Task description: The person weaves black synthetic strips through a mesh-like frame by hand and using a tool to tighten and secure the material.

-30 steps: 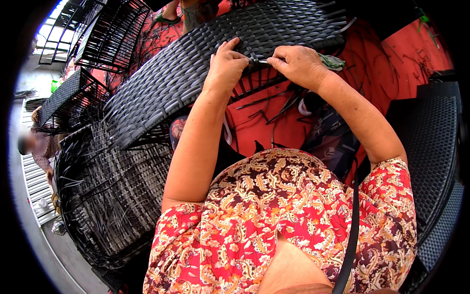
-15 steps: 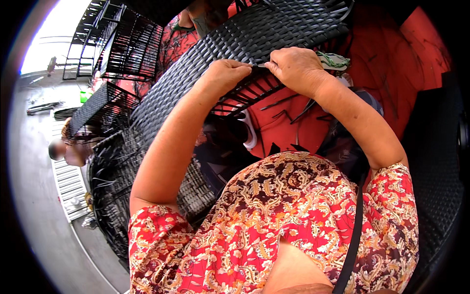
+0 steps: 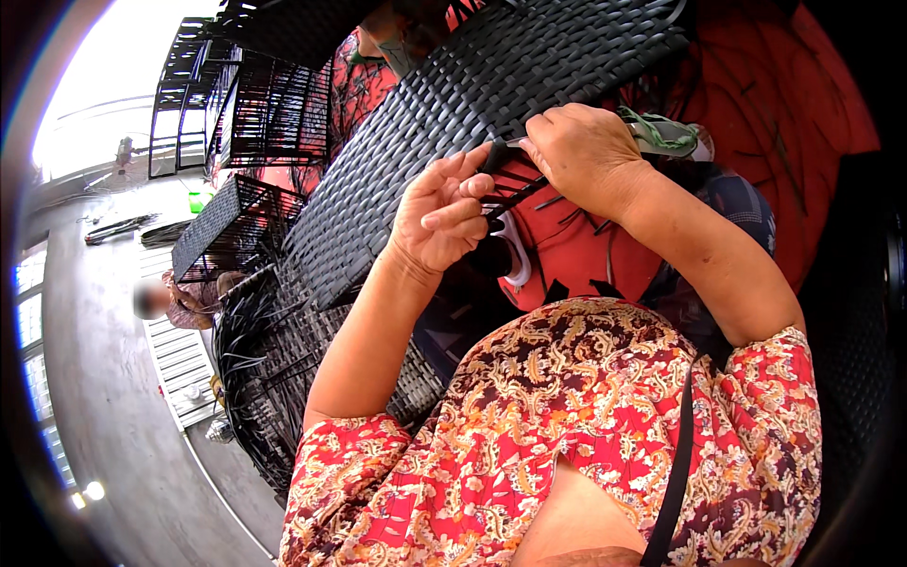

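Observation:
A large dark grey woven wicker panel (image 3: pixel 416 132) slants across in front of me. Both hands are at its near edge. My left hand (image 3: pixel 436 215) has its palm turned partly up and its fingers curled, with the fingertips pinching a short black strip (image 3: pixel 494 155) at the edge. My right hand (image 3: pixel 584 146) is closed just right of that strip. A small pale, shiny tip (image 3: pixel 515 143) pokes out between its thumb and fingers; most of that thing is hidden. Black ribs of the frame (image 3: pixel 518 185) run below the panel edge.
Black woven frames (image 3: pixel 279 109) stand at the far left, near a seated person (image 3: pixel 189 300). A heap of dark wicker (image 3: pixel 283 340) lies by my left arm. Loose strips litter the red floor covering (image 3: pixel 624 260). A green and white shoe-like item (image 3: pixel 666 137) lies beyond my right wrist.
My left hand has rolled from palm down to palm partly up and come slightly nearer. My right hand stays at the edge. The whole view has shifted a little to the right.

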A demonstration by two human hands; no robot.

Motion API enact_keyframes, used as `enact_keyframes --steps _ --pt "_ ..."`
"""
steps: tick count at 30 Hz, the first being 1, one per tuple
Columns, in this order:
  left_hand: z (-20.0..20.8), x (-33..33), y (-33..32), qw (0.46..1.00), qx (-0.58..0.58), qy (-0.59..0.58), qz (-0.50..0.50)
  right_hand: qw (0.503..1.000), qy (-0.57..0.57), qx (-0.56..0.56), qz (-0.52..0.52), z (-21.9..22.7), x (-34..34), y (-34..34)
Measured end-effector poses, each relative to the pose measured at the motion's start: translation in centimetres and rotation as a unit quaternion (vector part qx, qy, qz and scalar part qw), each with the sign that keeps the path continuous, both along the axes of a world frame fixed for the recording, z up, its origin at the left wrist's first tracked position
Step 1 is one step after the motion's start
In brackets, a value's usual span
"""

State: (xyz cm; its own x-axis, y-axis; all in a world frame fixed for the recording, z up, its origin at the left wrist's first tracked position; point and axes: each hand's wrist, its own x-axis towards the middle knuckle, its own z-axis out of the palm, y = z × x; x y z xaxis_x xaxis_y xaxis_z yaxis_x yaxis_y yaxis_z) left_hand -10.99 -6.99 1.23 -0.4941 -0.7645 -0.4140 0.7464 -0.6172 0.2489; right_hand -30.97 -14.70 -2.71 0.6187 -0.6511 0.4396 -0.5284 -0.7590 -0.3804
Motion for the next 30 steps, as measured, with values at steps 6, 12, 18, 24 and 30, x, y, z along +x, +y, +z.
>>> enact_keyframes --steps 6,12,18,24,30 --pt "0.9 -0.7 0.1 0.98 -0.002 -0.199 -0.007 0.999 0.005 -0.051 -0.006 0.9 -0.3 1.2" --pt "1.6 -1.1 -0.3 0.909 -0.049 -0.412 -0.032 0.996 0.026 -0.085 -0.019 1.2 -0.2 2.0" --pt "1.1 -1.1 -0.8 0.929 -0.033 -0.369 -0.01 0.995 0.022 -0.093 -0.032 1.4 -0.4 1.4" --pt "0.4 -0.7 -0.8 0.932 -0.038 -0.359 -0.016 0.995 0.019 -0.088 -0.044 1.9 -1.5 -0.2" --pt "0.4 -0.6 -0.9 0.931 -0.046 -0.362 -0.015 0.991 0.06 -0.116 0.004 2.8 -1.1 -1.6"
